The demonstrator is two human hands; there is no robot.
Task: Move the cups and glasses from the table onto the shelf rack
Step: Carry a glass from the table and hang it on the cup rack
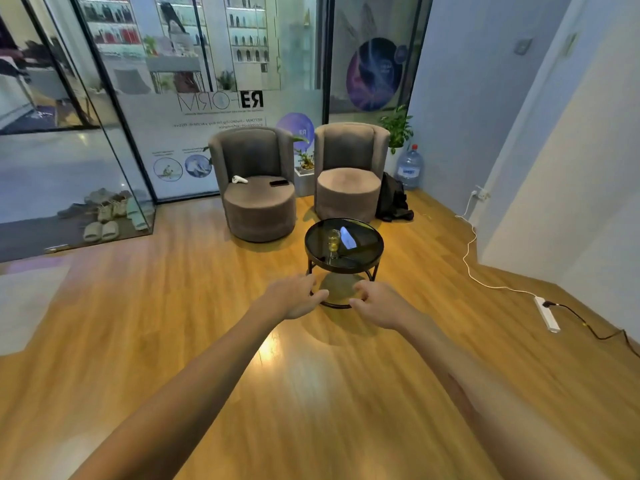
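**One glass left on a slick tabletop, and plenty of ways to botch it**

So here's where I'm at. Far left there's a glass partition wall [86, 140] with pale slippers and shoes [107, 216] piled behind it. I'd guess that's the first hazard if I turn that way with something fragile, since clear panels are easy to misjudge.

My left hand [294, 296] is out in front of me, fingers loosely curled, holding nothing. It's well short of the target, floating over the wooden floor [173, 306].

Middle of the room: the small clear drinking glass with yellowish liquid in the bottom [334, 242] stands upright on the round dark glass tabletop with a black metal frame [367, 261], left of centre, just beside a bright reflection. That surface looks slippery to me, so a clumsy grab could skate the glass off the edge. And it's not empty, so tilting it means a spill.

My right hand [377, 303] mirrors the left, loosely curled, empty.

Further right, a white cable and power strip [547, 313] snake across the floor. Classic trip risk if I walk that side carrying the glass.

Can't see the shelf rack anywhere from here, so I can't tell which way I'll be heading.
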